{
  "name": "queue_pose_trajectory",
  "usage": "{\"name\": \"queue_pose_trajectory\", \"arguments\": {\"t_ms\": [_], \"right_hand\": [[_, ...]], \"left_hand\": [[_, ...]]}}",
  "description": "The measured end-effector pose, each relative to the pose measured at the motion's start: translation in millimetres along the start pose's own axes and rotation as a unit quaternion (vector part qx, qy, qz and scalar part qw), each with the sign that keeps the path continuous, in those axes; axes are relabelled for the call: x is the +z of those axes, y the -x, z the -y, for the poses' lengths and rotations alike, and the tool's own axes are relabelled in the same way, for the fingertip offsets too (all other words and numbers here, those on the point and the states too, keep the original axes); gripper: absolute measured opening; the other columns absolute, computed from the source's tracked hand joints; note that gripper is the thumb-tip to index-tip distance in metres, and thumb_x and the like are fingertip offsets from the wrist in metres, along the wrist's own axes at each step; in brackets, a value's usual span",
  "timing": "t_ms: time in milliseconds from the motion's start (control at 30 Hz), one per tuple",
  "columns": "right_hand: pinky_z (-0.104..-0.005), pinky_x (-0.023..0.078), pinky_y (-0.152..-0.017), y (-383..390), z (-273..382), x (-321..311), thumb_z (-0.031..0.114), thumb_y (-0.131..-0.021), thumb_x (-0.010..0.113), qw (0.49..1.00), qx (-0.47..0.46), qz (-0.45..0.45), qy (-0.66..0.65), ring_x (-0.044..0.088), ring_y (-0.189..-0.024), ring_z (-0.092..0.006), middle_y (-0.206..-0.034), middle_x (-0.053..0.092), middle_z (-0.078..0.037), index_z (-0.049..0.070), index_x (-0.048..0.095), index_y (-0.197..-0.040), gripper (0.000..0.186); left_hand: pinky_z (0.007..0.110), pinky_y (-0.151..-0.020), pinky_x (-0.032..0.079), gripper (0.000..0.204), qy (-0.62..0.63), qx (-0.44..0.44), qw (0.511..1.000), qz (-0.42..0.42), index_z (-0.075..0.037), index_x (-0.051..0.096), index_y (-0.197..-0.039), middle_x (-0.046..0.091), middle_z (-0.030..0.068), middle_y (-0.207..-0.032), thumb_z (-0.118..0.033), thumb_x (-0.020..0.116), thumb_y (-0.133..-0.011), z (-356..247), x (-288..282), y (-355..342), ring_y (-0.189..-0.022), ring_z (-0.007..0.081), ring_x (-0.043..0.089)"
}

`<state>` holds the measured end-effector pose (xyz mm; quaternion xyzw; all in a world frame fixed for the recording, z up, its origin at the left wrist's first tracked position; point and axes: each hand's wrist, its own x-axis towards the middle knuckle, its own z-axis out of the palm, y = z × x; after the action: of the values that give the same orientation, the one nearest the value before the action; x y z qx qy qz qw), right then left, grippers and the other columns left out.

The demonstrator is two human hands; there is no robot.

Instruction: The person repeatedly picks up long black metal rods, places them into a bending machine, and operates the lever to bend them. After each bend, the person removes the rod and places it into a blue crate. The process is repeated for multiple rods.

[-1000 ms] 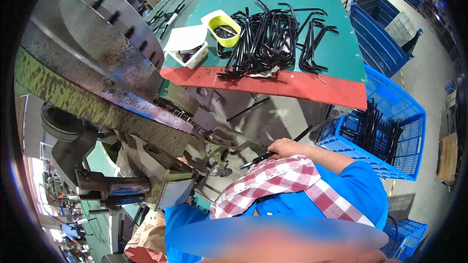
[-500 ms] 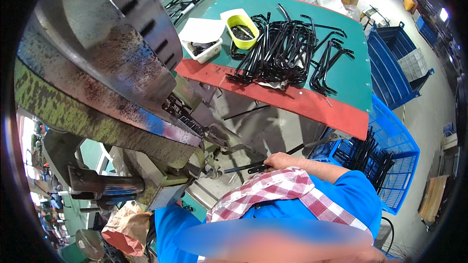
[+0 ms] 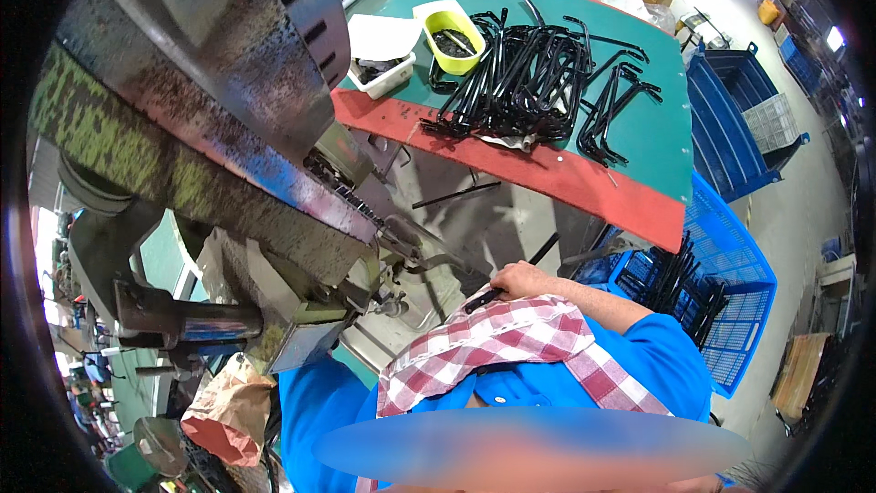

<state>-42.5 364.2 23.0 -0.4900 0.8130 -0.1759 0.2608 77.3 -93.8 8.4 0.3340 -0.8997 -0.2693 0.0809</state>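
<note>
My right hand (image 3: 518,280) is closed around a thin black metal rod (image 3: 546,248), just in front of the checked apron (image 3: 493,333). The rod slants, with its far end up to the right and its near end low beside the apron. To the left of this hand stands a large worn machine (image 3: 210,173) with green, rusty and bluish patches. My left hand is out of sight; only the blue sleeve (image 3: 319,402) on that side shows, running down behind the machine's lower part.
Bent black rods (image 3: 529,82) lie heaped on a green table (image 3: 662,114) with a red edge. A yellow tub (image 3: 470,59) and a white tub (image 3: 388,82) stand beside them. At right, a blue crate (image 3: 753,278) holds more rods; a larger blue bin (image 3: 730,160) stands behind.
The rod in my right hand has turned from nearly level to a steeper slant. The hand has risen slightly, and the whole view has shifted a little.
</note>
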Motion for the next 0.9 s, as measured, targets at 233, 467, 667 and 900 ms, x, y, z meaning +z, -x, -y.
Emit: {"name": "queue_pose_trajectory", "arguments": {"t_ms": [233,467,667,900], "right_hand": [[-0.0432,0.051,-0.076,-3,9,-1,0.023,-0.075,0.064,1.0,0.006,-0.015,0.012,0.062,-0.088,-0.031,-0.084,0.065,-0.012,0.007,0.065,-0.089,0.021],[-0.0425,0.05,-0.078,2,16,-1,0.02,-0.077,0.063,1.0,0.014,-0.004,0.014,0.061,-0.09,-0.0306,-0.084,0.064,-0.013,0.006,0.065,-0.089,0.019],[-0.0431,0.05,-0.077,-4,18,4,0.02,-0.076,0.063,1.0,-0.002,-0.016,0.0,0.062,-0.087,-0.0322,-0.082,0.064,-0.014,0.005,0.065,-0.088,0.019],[-0.0456,0.049,-0.074,-9,13,9,0.022,-0.076,0.061,1.0,-0.007,-0.019,-0.003,0.063,-0.088,-0.0315,-0.084,0.066,-0.013,0.007,0.066,-0.087,0.019]], "left_hand": [[0.034,-0.065,0.045,0.012,0.015,0.011,1.0,0.001,-0.005,0.064,-0.088,0.061,0.0069,-0.078,-0.016,0.06,-0.083,-1,0,1,-0.072,0.0207,0.057],[0.033,-0.064,0.045,0.012,0.034,0.013,0.999,0.008,-0.005,0.063,-0.088,0.061,0.0064,-0.077,-0.015,0.061,-0.083,-4,0,-5,-0.071,0.0198,0.056],[0.033,-0.063,0.045,0.011,0.032,0.006,0.999,0.013,-0.004,0.063,-0.088,0.061,0.006,-0.077,-0.015,0.061,-0.083,-5,-3,-3,-0.07,0.019,0.056],[0.032,-0.062,0.045,0.011,0.03,0.011,0.999,0.022,-0.004,0.063,-0.087,0.06,0.0055,-0.076,-0.014,0.061,-0.084,-14,-4,-10,-0.069,0.0181,0.055]]}}
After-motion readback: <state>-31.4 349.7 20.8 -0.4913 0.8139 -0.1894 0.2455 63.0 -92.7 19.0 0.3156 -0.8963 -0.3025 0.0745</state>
